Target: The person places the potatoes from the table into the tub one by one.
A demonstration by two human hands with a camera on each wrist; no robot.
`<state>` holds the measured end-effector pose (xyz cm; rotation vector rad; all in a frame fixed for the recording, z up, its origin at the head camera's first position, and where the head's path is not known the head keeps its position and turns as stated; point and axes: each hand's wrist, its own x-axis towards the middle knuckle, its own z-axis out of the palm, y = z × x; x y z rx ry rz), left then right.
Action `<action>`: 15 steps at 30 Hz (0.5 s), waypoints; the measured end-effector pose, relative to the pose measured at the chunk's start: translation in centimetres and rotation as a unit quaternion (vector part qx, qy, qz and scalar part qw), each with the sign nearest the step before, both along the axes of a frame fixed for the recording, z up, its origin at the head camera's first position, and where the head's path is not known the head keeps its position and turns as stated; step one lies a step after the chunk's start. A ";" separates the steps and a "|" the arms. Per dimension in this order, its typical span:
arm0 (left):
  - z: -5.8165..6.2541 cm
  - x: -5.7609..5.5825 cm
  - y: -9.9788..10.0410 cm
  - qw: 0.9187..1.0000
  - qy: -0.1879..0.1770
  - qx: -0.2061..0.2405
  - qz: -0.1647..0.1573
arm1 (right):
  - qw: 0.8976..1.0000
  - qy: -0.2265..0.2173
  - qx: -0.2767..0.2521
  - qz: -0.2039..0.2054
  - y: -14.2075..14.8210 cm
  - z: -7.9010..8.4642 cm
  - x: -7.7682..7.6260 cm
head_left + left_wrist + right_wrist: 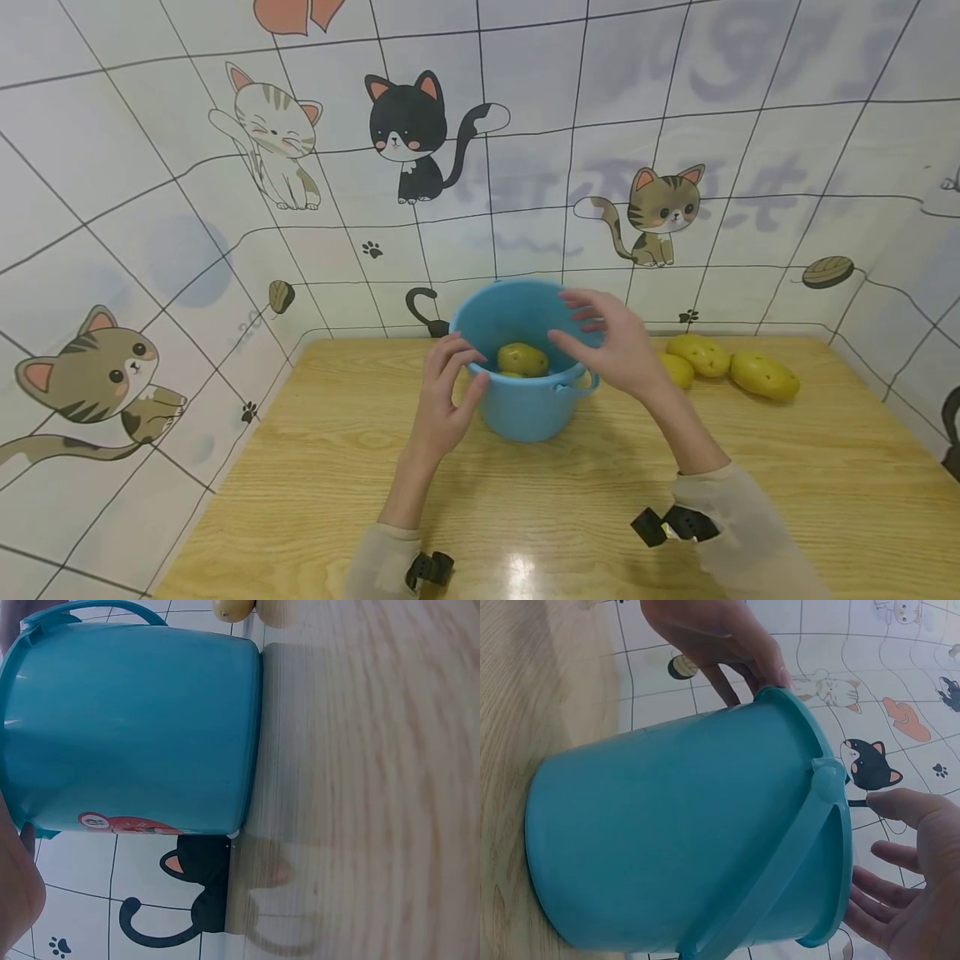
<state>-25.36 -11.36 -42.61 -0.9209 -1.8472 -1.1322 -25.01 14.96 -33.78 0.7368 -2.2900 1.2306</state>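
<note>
Free gap over bkt (pixel 528 408) btwn L fingers (pixel 444 354) & R fingers (pixel 592 301), wall (pixel 525 233) close behind, potatoes (pixel 697 356) R side

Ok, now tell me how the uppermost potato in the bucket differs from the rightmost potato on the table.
The uppermost potato sits inside the blue bucket, while the rightmost potato lies outside, directly on the table. The uppermost potato looks darker and duller; the rightmost potato is a brighter yellow. Both are rounded and longer than they are wide.
</note>
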 end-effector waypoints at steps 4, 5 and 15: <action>-0.1 0.0 0.0 1.000 -0.002 0.000 0.002 | 1.000 0.011 -0.008 0.002 0.6 0.0 0.1; -0.1 0.0 0.0 1.000 -0.003 0.000 0.003 | 1.000 0.013 -0.010 0.002 0.8 0.1 0.1; 0.0 0.1 0.1 1.000 -0.004 0.000 0.004 | 0.999 0.000 -0.035 -0.019 2.8 0.4 0.5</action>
